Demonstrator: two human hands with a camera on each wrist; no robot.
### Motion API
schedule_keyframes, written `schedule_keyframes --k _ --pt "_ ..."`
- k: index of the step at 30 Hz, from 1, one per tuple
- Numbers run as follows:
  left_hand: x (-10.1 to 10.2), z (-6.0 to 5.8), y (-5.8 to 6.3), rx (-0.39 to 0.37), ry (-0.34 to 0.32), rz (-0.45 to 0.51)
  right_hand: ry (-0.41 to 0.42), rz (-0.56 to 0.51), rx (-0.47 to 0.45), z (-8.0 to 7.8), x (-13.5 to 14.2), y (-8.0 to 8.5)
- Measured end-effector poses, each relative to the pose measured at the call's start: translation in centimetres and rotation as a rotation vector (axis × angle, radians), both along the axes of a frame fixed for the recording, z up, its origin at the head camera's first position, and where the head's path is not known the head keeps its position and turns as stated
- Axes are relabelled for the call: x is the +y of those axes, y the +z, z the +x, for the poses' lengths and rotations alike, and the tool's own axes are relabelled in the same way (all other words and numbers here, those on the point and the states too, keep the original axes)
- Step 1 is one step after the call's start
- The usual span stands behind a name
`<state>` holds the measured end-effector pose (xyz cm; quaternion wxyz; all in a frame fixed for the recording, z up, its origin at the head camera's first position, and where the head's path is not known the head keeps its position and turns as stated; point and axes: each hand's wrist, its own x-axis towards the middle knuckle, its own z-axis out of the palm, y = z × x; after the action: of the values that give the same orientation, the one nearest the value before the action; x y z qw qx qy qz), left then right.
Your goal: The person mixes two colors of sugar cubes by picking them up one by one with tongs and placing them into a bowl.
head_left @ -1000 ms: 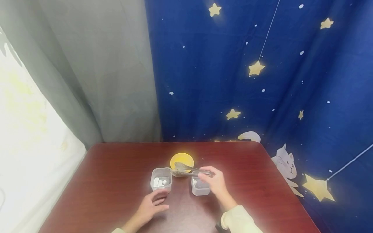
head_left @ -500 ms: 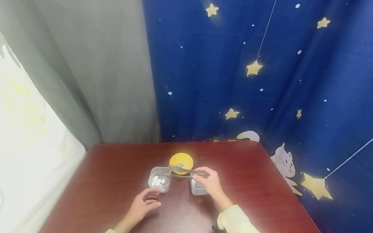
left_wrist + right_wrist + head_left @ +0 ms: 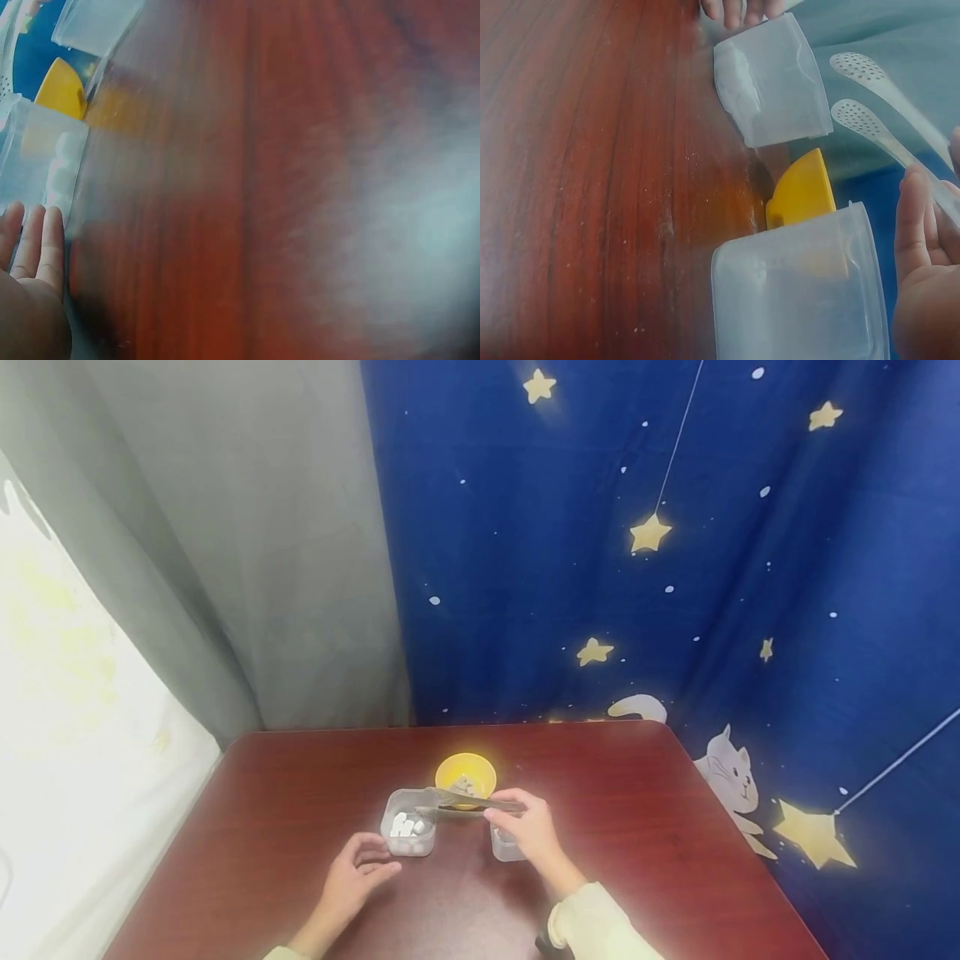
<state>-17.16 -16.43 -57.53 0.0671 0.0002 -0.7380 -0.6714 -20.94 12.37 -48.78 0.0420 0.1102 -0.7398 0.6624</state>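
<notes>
Tongs (image 3: 907, 110) shifted from over yellow bowl (image 3: 465, 763) to tub (image 3: 392, 810) at bowl's near left | white pieces (image 3: 405, 827) contained there, seemingly reachable | tongs gripped by right hand (image 3: 531, 828) | left hand (image 3: 351, 872) held loose-fingered beside tub

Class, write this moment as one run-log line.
Right hand: holds tongs, tips above left container | Left hand: beside left container | Left container: white pieces inside | Yellow bowl: greyish pieces inside
</notes>
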Motion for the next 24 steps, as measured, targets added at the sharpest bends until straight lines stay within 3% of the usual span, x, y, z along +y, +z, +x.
schedule_keyframes --k 9,14,21,24 --pt "-0.6 -1.8 0.5 -0.015 0.045 -0.093 -0.032 -0.008 -0.016 -1.5 -1.2 -2.0" --pt "-0.7 -2.9 0.8 -0.032 0.066 -0.146 -0.082 0.089 0.021 -2.0 -2.0 -2.6" --pt "-0.3 -4.0 1.1 -0.013 0.012 -0.166 -0.019 0.007 0.050 -2.2 -2.8 -3.1" --pt "0.0 -4.6 1.2 -0.012 -0.016 -0.165 -0.030 0.005 0.041 -2.2 -3.0 -3.2"
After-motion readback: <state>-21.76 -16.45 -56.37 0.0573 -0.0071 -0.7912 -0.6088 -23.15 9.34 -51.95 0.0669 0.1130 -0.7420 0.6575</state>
